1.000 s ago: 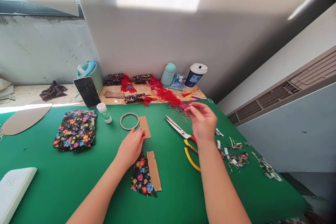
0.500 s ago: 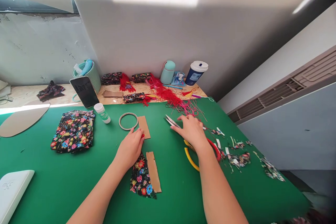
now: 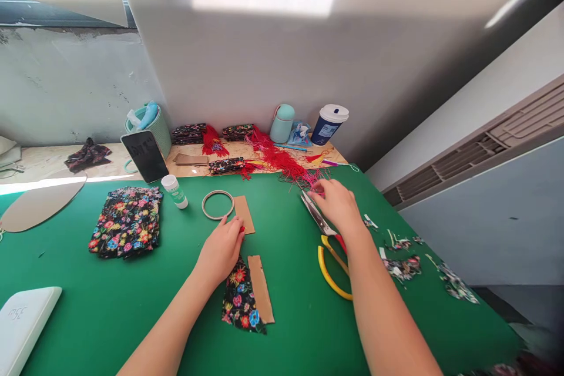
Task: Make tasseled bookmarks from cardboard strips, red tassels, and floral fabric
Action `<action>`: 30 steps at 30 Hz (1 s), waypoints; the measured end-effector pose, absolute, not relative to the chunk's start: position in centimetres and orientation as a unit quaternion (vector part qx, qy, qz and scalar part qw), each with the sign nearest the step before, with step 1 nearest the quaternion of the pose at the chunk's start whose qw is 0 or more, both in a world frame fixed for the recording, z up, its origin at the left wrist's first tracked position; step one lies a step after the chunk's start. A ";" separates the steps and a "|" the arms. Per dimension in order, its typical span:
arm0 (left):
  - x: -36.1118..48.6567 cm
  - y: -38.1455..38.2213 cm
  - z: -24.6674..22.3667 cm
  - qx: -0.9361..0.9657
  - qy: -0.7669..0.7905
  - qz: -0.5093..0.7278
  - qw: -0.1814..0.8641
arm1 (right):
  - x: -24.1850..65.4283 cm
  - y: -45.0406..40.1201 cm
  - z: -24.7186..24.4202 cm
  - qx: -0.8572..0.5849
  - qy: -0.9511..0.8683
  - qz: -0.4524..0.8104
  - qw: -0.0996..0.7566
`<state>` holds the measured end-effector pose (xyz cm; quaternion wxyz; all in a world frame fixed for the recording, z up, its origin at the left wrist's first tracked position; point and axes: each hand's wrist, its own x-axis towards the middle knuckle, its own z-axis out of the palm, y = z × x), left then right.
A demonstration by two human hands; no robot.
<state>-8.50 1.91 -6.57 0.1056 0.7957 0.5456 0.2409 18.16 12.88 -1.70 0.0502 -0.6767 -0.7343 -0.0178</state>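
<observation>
My left hand is closed at the top of a floral fabric piece, with a bit of red showing at its fingertips. A cardboard strip lies beside the fabric, and a cardboard rectangle and a ring are just beyond the hand. My right hand is over the blades of the scissors, near the pink and red cords. Its fingers are curled, and whatever is between the fingertips is too small to make out. The yellow handle rests on the green table.
A stack of floral fabric, a glue stick and a phone stand to the left. Behind are a cup, a mint bottle and red tassels. Fabric scraps lie right; a white device sits front left.
My right hand has moved right and slightly away from me, and its fingers have drawn in. The scissors have shifted right and turned. My left hand stays at the fabric.
</observation>
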 end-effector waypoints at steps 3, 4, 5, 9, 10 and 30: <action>-8.5 1.9 -6.6 0.796 0.545 0.244 0.104 | 17.7 15.6 -1.5 -0.612 -0.790 -0.025 0.039; -8.5 1.9 -6.6 0.796 0.544 0.245 0.104 | 17.4 16.4 -1.5 -0.592 -0.805 -0.025 0.034; -8.5 1.9 -6.6 0.796 0.543 0.246 0.103 | 17.2 17.2 -1.6 -0.576 -0.817 -0.028 0.029; -8.4 1.8 -6.5 0.798 0.543 0.243 0.099 | 16.6 19.3 -2.1 -0.537 -0.842 -0.043 0.010; -8.4 1.8 -6.5 0.798 0.544 0.243 0.096 | 16.5 19.7 -2.3 -0.529 -0.848 -0.044 0.003; -8.4 1.8 -6.5 0.798 0.547 0.238 0.085 | 17.5 21.7 -4.2 -0.545 -0.811 0.086 0.195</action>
